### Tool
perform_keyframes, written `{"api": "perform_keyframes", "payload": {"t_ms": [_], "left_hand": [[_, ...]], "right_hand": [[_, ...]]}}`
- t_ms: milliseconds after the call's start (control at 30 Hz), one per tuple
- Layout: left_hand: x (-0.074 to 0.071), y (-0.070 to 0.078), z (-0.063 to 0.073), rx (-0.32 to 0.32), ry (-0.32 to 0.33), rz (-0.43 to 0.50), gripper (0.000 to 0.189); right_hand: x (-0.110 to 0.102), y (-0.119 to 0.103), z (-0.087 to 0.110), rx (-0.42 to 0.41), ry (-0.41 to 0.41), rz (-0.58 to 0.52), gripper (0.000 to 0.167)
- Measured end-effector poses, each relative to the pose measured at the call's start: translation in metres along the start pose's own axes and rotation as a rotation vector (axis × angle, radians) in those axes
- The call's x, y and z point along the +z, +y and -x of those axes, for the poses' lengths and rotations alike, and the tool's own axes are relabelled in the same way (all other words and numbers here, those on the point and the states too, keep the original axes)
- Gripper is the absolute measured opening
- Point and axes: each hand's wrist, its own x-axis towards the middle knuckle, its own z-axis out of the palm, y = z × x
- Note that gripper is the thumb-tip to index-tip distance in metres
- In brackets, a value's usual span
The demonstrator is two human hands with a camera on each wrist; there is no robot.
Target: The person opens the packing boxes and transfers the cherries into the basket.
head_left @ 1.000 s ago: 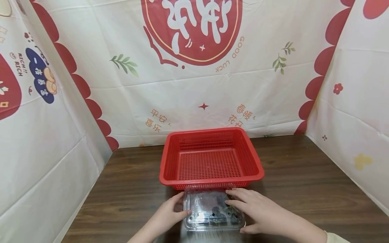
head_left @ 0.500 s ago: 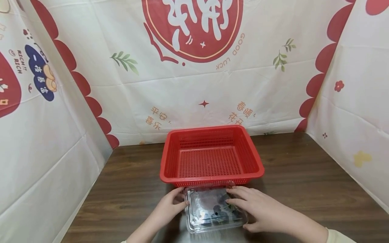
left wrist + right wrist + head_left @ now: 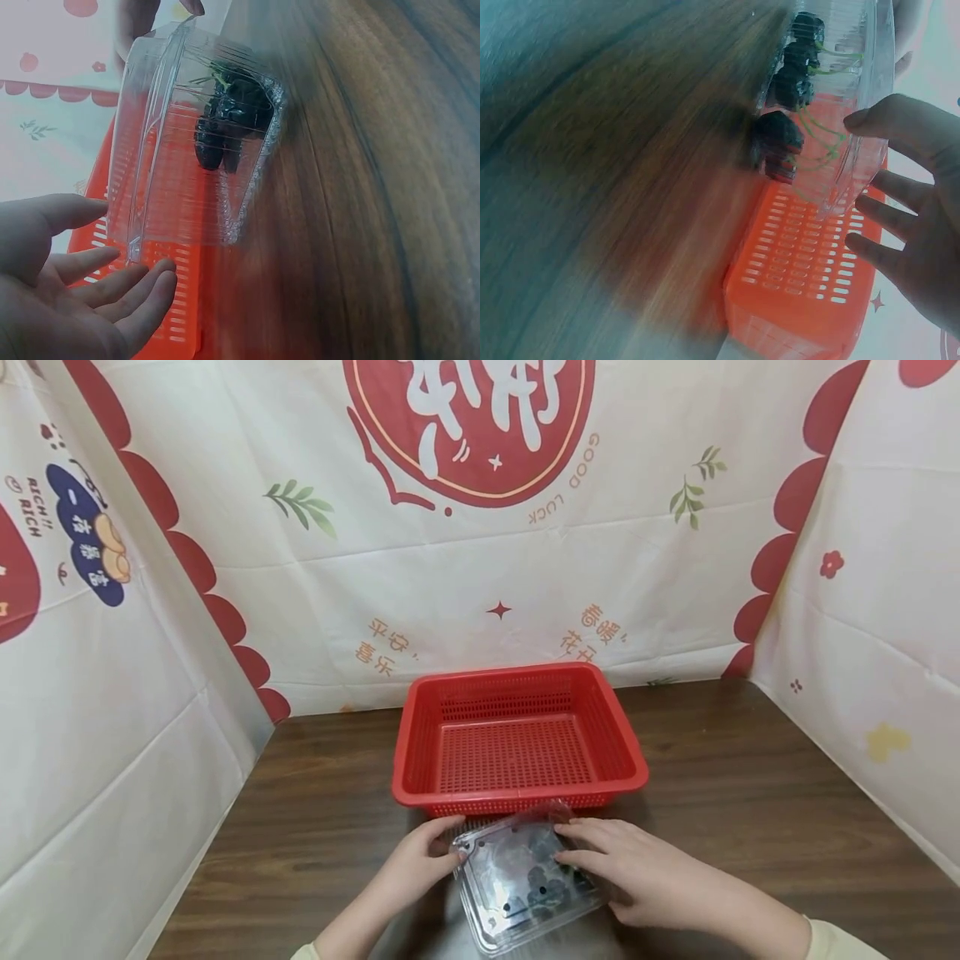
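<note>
Clamshell box (image 3: 513, 881) is lying askew between my left hand (image 3: 417, 865) and right hand (image 3: 637, 870) — I'm touching its sides with fingers spread wide, red basket (image 3: 521, 798) just beyond.

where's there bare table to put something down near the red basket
On the table, two bare patches: one between the red basket and the left cloth, another between the basket and the right cloth. The basket's floor also looks bare. It is crowded in front of the basket: the clear box is there, flanked by the left hand and right hand.
</note>
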Motion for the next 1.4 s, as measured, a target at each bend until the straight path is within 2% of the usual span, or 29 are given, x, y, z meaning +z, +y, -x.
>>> {"api": "perform_keyframes", "payload": {"t_ms": [200,400,567,733,933,1100,1233,1400], "left_hand": [[0.001,0.002,0.001,0.031,0.014,-0.053,0.045],[0.002,0.0,0.001,0.014,0.028,-0.07,0.043],[0.004,-0.003,0.0,-0.024,0.01,0.048,0.044],[0.005,-0.006,-0.001,-0.083,-0.02,0.182,0.044],[0.005,-0.006,-0.001,-0.124,-0.036,0.258,0.042],[0.005,-0.005,0.001,-0.122,0.012,0.276,0.039],[0.006,-0.004,0.003,-0.17,0.062,0.347,0.037],[0.007,-0.006,0.008,-0.223,0.063,0.432,0.037]], "right_hand": [[-0.005,-0.013,-0.004,0.041,-0.03,-0.007,0.08],[-0.006,-0.028,-0.011,0.045,-0.045,-0.01,0.069],[-0.003,-0.035,-0.015,0.054,-0.059,0.009,0.06],[-0.001,-0.04,-0.018,0.097,-0.049,0.013,0.056],[-0.001,-0.045,-0.02,0.149,-0.028,0.016,0.055],[-0.001,-0.048,-0.022,0.183,-0.027,0.02,0.055],[-0.002,-0.05,-0.023,0.213,-0.028,0.015,0.053],[-0.003,-0.055,-0.022,0.23,-0.03,0.025,0.053]]}}
